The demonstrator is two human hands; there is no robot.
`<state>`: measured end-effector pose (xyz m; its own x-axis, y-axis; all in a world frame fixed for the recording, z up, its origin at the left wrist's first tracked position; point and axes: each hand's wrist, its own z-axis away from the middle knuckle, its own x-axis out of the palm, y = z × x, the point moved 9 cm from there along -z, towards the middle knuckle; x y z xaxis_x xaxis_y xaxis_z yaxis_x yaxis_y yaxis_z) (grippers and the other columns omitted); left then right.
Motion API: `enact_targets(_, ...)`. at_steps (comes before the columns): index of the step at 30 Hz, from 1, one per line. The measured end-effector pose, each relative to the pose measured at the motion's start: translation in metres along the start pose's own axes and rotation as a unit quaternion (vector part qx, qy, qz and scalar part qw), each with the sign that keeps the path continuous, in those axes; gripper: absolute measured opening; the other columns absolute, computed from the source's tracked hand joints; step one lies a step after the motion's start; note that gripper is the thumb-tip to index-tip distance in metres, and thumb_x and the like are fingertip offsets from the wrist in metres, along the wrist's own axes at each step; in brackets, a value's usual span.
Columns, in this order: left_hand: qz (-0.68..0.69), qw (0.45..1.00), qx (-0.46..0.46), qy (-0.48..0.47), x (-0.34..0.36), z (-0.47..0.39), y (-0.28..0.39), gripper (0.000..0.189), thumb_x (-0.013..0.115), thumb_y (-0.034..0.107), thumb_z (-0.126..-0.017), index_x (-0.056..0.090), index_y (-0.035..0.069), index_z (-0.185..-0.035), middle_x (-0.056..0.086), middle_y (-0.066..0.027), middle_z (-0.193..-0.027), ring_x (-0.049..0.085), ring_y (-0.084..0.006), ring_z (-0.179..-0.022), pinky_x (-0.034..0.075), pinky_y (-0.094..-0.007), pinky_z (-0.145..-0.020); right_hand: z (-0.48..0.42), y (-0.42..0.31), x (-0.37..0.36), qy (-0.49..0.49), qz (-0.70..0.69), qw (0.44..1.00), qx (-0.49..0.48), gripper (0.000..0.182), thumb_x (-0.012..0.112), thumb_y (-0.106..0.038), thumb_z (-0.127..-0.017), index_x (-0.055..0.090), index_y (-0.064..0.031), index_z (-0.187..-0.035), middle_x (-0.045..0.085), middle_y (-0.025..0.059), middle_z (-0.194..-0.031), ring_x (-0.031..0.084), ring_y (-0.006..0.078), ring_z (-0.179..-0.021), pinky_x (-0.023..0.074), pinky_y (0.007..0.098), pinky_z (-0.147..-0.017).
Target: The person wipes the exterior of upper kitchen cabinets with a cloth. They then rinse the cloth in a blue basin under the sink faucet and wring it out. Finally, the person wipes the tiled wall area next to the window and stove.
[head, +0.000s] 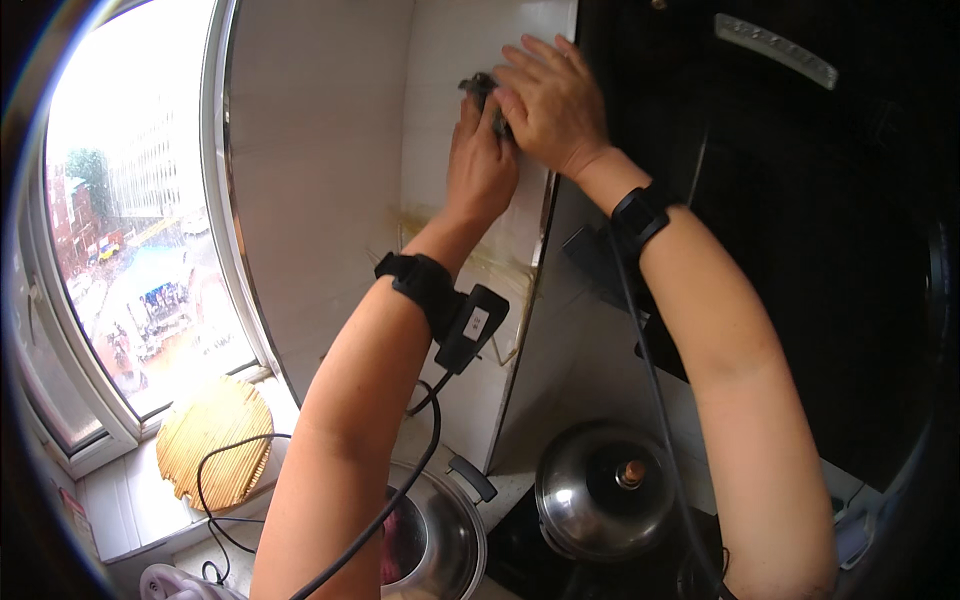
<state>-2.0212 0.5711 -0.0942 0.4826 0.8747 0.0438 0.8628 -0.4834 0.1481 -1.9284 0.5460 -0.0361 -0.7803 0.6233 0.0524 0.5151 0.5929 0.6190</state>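
Observation:
Both of my arms reach up to a pale tiled wall (442, 45) beside a black range hood (795, 187). At the fingers of my left hand (484, 161) is a small dark object (480, 84), partly hidden, which I cannot identify. My right hand (555, 105) lies just to its right, fingers spread, its thumb close to the object and to my left fingers. Whether the left fingers grip the object cannot be told. Each wrist bears a black strap with a cabled device. Below my hands, a yellowish stained wire rack (521, 300) is fixed at the wall.
A domed steel lid (607, 491) with a brown knob sits on the black stove (525, 544). Another steel pot (457, 517) stands by my left forearm. A round slatted mat (217, 442) leans on the sill by the window (150, 225). Black cables (405, 487) hang from my wrists.

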Motion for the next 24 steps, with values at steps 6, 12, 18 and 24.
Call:
enact_targets(6, -0.053, 0.986, -0.159, -0.006, -0.010, -0.027, -0.091, 0.052, 0.044, 0.013, -0.082, 0.038, 0.003, -0.133, 0.037, -0.0258, -0.134, 0.047, -0.0439, -0.111, 0.039, -0.0449, -0.095, 0.001, -0.008, -0.008, 0.041, 0.022, 0.999, -0.002, 0.023, 0.053, -0.025, -0.085, 0.066, -0.0084, -0.095, 0.062, 0.0054, -0.110, 0.049, 0.0226, -0.115, 0.0271, 0.0393, -0.104)
enact_targets(12, -0.031, 0.951, -0.293, -0.097, -0.019, -0.022, -0.133, 0.053, 0.044, 0.012, -0.081, 0.038, 0.002, -0.133, 0.040, -0.0308, -0.128, 0.045, -0.0459, -0.113, 0.038, -0.0442, -0.097, 0.002, -0.007, 0.003, 0.051, 0.028, 0.998, 0.001, 0.022, 0.055, -0.020, -0.082, 0.064, -0.0073, -0.097, 0.062, 0.0051, -0.108, 0.049, 0.0229, -0.113, 0.0274, 0.0411, -0.104)
enact_targets(18, 0.001, 0.997, 0.011, -0.070, -0.001, 0.019, 0.009, 0.052, 0.046, 0.001, -0.076, 0.041, -0.002, -0.128, 0.042, -0.0321, -0.126, 0.039, -0.0464, -0.119, 0.033, -0.0453, -0.101, 0.002, 0.006, 0.007, 0.063, -0.025, 0.997, 0.029, 0.025, 0.051, -0.016, -0.085, 0.062, -0.0107, -0.106, 0.062, 0.0042, -0.111, 0.049, 0.0219, -0.115, 0.0260, 0.0409, -0.105)
enact_targets(24, -0.030, 0.996, 0.019, -0.087, 0.001, 0.012, 0.015, 0.055, 0.047, 0.003, -0.076, 0.038, 0.001, -0.130, 0.042, -0.0278, -0.128, 0.035, -0.0441, -0.123, 0.028, -0.0484, -0.104, 0.002, 0.002, 0.002, 0.057, -0.028, 0.997, 0.032, 0.025, 0.051, -0.020, -0.084, 0.063, -0.0095, -0.103, 0.064, 0.0034, -0.106, 0.049, 0.0226, -0.114, 0.0243, 0.0426, -0.106)
